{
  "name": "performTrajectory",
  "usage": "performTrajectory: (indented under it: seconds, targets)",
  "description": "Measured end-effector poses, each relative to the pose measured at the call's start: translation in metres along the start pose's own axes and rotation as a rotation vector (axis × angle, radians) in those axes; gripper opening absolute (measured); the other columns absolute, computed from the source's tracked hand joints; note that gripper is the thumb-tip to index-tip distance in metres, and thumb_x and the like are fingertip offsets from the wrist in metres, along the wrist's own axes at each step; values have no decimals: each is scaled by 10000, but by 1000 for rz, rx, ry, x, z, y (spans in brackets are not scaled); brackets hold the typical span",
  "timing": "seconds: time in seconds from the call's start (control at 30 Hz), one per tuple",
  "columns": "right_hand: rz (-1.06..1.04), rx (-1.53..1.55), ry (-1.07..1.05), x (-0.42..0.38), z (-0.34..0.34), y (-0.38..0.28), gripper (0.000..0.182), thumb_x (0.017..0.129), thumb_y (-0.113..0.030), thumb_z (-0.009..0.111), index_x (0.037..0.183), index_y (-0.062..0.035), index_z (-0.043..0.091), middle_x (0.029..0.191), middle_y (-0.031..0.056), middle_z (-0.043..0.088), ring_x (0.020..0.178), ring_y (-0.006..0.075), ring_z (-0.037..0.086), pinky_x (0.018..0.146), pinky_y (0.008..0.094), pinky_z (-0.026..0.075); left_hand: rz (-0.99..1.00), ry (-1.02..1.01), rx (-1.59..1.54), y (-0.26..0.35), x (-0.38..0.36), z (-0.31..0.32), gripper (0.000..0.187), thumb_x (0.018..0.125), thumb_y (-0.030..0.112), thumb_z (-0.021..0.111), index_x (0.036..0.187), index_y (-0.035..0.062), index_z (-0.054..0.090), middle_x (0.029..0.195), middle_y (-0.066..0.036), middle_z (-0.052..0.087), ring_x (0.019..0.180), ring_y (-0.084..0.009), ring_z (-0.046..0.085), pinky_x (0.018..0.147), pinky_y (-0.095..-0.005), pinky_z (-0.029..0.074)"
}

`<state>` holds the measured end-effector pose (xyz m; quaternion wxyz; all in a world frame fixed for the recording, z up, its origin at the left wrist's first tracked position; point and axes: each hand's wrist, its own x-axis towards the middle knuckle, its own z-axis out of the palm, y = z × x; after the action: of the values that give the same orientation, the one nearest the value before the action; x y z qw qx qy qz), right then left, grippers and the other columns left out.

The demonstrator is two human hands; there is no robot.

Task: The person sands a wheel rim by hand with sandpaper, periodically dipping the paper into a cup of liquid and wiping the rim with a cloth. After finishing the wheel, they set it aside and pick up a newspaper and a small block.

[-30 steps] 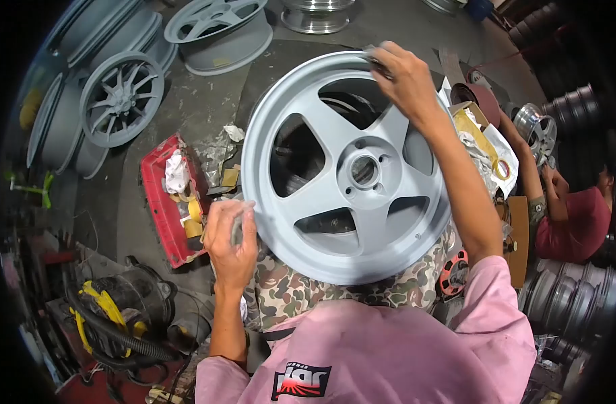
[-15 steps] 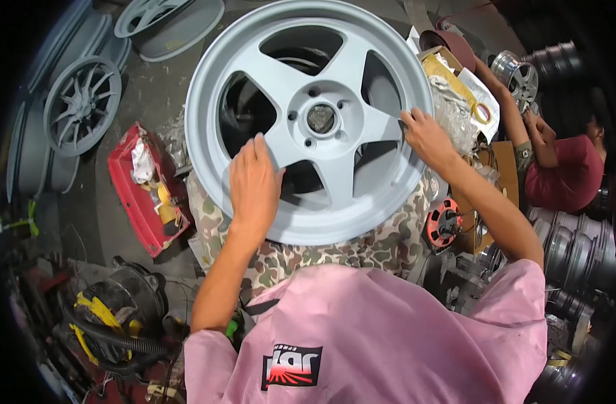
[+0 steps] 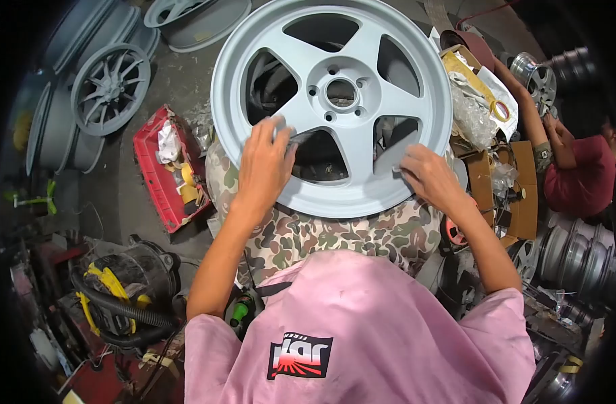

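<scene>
A pale grey five-spoke car wheel rests face up across a lap in camouflage trousers. My left hand lies over the wheel's lower left rim and spoke, its fingers stretched out and the tips slightly blurred. My right hand is at the lower right of the wheel, by the opening between two spokes. Its fingers are bent and pressed together; whatever they may hold is too small to make out. The wheel's round centre hole and several bolt holes are visible.
Left of the wheel lies a red tray with tape rolls and scraps. Below it stands a black vacuum-like machine with a hose. Grey wheels lean at upper left. At right are a cardboard box, a co-worker and stacked metal rims.
My right hand has moved from the right rim down and inward, its fingers now more curled. My left hand has shifted slightly on the wheel. The whole view has moved a little to the left.
</scene>
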<state>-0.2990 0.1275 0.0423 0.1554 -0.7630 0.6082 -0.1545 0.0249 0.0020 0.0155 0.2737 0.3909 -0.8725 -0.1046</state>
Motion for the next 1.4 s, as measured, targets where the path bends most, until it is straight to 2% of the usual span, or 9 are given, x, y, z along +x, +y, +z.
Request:
performTrajectory:
  seconds: [0.1, 0.43, 0.5, 0.63, 0.83, 0.97, 1.1, 1.27, 1.4]
  targets:
    - [-85, -13, -183, -5, 15, -1, 163, 837, -36, 683, 996, -16, 711, 962, 166, 642, 1006, 377, 638, 865, 474, 537, 44, -47, -47, 12, -14, -8, 225, 824, 22, 767, 1037, 3, 694, 1164, -154, 618, 1052, -363, 615, 906, -458, 510]
    - [0, 703, 8, 64, 33, -95, 85, 898, -41, 692, 943, 11, 743, 927, 158, 717, 850, 290, 716, 796, 394, 558, -69, 32, 160, -20, 28, -2, 616, 782, 162, 860, 1300, -33, 589, 1100, -173, 590, 1051, -377, 600, 887, -463, 498]
    - [-101, 492, 266, 69, 21, -68, 109, 889, -14, 677, 989, 9, 716, 915, 156, 708, 873, 304, 708, 812, 379, 558, -50, 21, 195, -24, 40, -5, 615, 762, 234, 884, 1236, -38, 604, 1041, -170, 600, 1008, -382, 624, 843, -468, 514]
    - [-328, -5, 170, 69, 6, -34, 262, 809, -3, 721, 1069, -7, 684, 1103, 124, 661, 1048, 310, 644, 903, 410, 549, -44, -65, 223, -23, 80, 8, 580, 687, 332, 939, 1023, -38, 643, 1003, -167, 661, 974, -347, 689, 787, -422, 580]
    - [-355, -206, 96, 87, 8, -43, 430, 788, -50, 747, 1216, -59, 700, 1203, 122, 614, 1144, 297, 584, 966, 393, 514, 60, -52, 273, -20, 113, 20, 737, 637, 447, 949, 1094, -41, 639, 1082, -188, 680, 1016, -335, 703, 813, -400, 605]
    - [-486, -392, 84, 89, 6, -53, 434, 820, -131, 729, 1253, -106, 722, 1300, 117, 587, 1206, 304, 541, 1008, 425, 478, -31, -140, 102, -47, 100, -13, 805, 762, 433, 884, 1354, -28, 593, 1157, -199, 670, 1077, -387, 658, 938, -450, 546]
    - [-451, -500, 67, 102, -3, -51, 393, 885, -193, 700, 1277, -204, 736, 1394, 161, 536, 1237, 331, 513, 1003, 400, 461, -13, 15, 133, -65, 82, -45, 607, 831, 290, 843, 1323, -1, 638, 1161, -190, 669, 1080, -388, 645, 972, -460, 518]
    - [-447, -586, 96, 154, 8, -61, 214, 926, -223, 661, 1086, -163, 790, 1069, 101, 538, 1033, 267, 521, 810, 379, 450, 4, 231, 52, -61, 81, -41, 411, 880, 249, 794, 1223, 44, 699, 1120, -168, 673, 1073, -374, 638, 966, -451, 514]
    - [-447, -594, -119, 117, -2, -76, 245, 930, -173, 650, 1143, -112, 752, 1071, 107, 542, 1051, 274, 534, 820, 386, 450, -114, 297, 7, -83, 65, -58, 359, 903, 243, 767, 1178, 17, 717, 1124, -163, 681, 1086, -356, 654, 945, -432, 520]
